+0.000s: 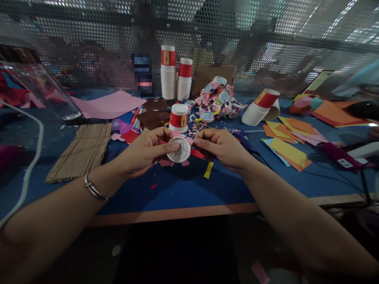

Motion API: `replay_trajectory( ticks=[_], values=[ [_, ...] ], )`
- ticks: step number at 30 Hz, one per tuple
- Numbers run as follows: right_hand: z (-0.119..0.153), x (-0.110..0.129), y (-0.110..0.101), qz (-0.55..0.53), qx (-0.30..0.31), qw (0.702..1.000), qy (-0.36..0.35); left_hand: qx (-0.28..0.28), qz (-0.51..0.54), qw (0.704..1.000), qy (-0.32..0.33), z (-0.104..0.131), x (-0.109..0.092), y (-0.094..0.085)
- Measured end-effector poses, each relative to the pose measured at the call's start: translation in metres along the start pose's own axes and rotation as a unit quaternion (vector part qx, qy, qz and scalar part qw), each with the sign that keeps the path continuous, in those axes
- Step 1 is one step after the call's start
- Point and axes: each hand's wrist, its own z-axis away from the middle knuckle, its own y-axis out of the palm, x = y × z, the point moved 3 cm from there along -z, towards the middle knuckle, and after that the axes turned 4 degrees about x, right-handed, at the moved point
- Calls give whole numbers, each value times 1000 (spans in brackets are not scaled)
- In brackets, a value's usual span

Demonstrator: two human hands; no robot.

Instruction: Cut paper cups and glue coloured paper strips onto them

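Between thumb and fingers, my left hand (151, 149) grips a round white paper disc (181, 153) with line markings and pink paper tabs around its rim. My right hand (220, 146) is closed in a pinch at the disc's right edge, on a small pink paper tab (189, 140). Just behind the disc stands an upside-down red and white paper cup (179, 117). Red paper scraps lie under the hands, and a yellow paper strip (208, 170) rests on the blue table (183, 193) below my right hand.
Behind are two tall paper cup stacks (168, 77) and a heap of decorated discs (220, 98). Corrugated cardboard (81, 152) and pink paper (111, 103) lie left, near a clear bottle (56, 86). Coloured paper pieces (288, 152) and a tilted cup stack (260, 107) are right.
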Motion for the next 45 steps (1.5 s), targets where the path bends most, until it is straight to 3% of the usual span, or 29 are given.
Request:
replay_trajectory(
  ticks=[5, 11, 24, 39, 45],
  values=[
    [1, -1, -1, -3, -27, 999, 21, -30, 15, 999, -3, -3, 3, -3],
    [2, 3, 1, 39, 1, 999, 4, -53, -5, 999, 11, -6, 5, -7],
    [0, 1, -2, 36, 2, 999, 16, -28, 7, 999, -28, -2, 3, -4],
    [-1, -1, 0, 25, 4, 999, 21, -108, -77, 989, 70, -3, -1, -10],
    [-1, -1, 1, 35, 8, 999, 20, -72, -75, 994, 46, -5, 5, -7]
  ],
)
